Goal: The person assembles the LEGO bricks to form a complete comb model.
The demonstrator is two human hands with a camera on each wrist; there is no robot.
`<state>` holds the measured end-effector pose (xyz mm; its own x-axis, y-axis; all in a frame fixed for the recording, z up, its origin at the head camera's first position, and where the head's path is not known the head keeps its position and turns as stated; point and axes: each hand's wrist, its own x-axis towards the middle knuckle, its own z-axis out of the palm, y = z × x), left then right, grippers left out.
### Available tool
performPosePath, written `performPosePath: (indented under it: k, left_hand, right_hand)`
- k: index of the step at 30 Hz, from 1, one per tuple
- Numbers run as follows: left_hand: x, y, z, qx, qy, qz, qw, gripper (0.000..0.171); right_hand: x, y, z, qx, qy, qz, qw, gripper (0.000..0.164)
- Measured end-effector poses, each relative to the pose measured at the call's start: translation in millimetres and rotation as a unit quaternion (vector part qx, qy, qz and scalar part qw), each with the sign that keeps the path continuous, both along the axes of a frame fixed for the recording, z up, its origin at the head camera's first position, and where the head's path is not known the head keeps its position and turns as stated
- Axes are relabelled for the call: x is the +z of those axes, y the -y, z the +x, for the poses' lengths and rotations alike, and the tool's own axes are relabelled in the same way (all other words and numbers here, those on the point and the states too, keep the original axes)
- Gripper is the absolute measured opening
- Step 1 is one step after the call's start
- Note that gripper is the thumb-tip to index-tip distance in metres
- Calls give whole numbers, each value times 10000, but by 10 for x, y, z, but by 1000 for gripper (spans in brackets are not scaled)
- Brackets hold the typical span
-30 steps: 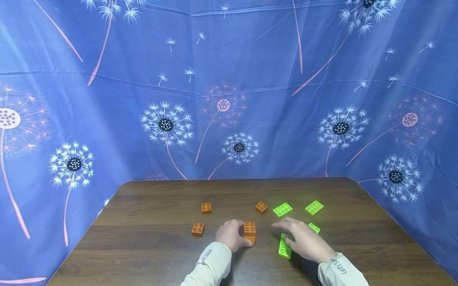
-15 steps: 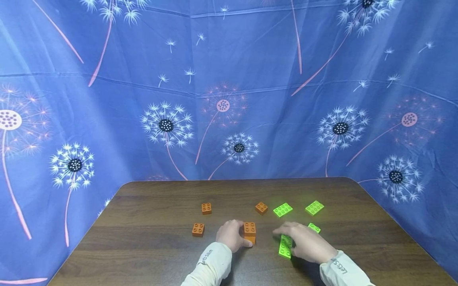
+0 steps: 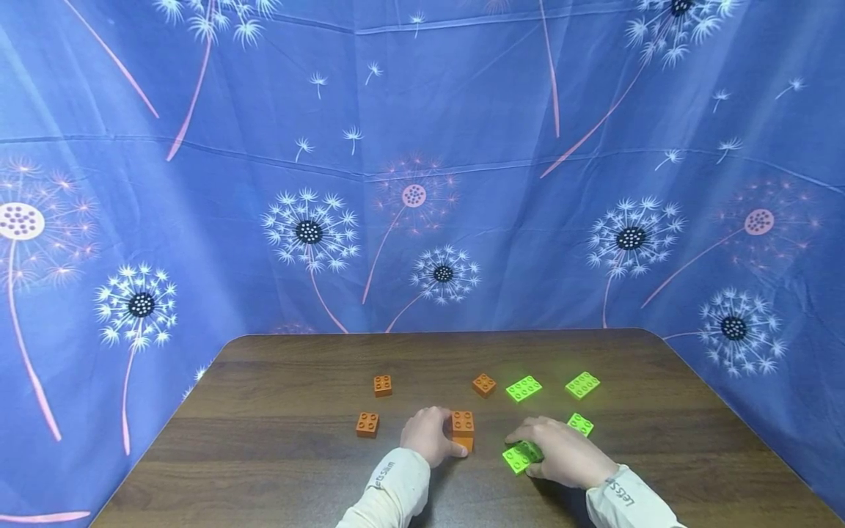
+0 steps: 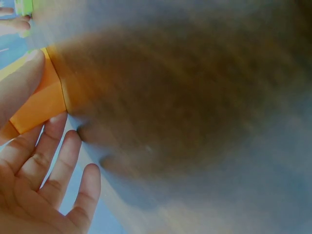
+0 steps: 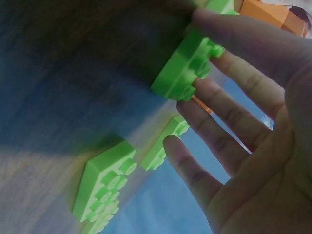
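My left hand (image 3: 425,436) holds a stack of two orange toy building bricks (image 3: 463,422) near the middle of the table. In the left wrist view, the thumb lies along one side of the orange stack (image 4: 41,105) and fingertips meet the other side. Right of it, my right hand (image 3: 564,451) grips a long green building brick (image 3: 517,460) low over the wood, between thumb and fingers, and covers part of it. The right wrist view shows the studs of this green brick (image 5: 180,70) facing the fingers. Behind that hand lies another green brick (image 3: 581,423).
Two more green bricks, one nearer the middle (image 3: 524,389) and one further right (image 3: 583,385), lie toward the back. An orange brick (image 3: 484,385) sits beside them. Two small orange bricks (image 3: 367,424) (image 3: 383,386) stand on the left of the brown table (image 3: 264,455). A blue dandelion-print cloth (image 3: 515,242) hangs behind.
The right hand has closed on the green brick and turned it, so its near end now points to the front left. The left hand stays on the orange stack.
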<state>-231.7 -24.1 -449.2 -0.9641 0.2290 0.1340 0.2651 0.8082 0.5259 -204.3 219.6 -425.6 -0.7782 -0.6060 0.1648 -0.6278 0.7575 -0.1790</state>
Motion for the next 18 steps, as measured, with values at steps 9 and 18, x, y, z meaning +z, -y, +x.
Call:
performPosePath:
  k: [9,18]
  left_hand:
    - [19,-10,7,83,71,-55,9999,56]
    - [37,-10,22,43,43,5,10000,54]
  right_hand:
    - [-36,4,6,-204,10,-82,9998,41]
    - [-61,30,40,-405,23,-160,9990,38]
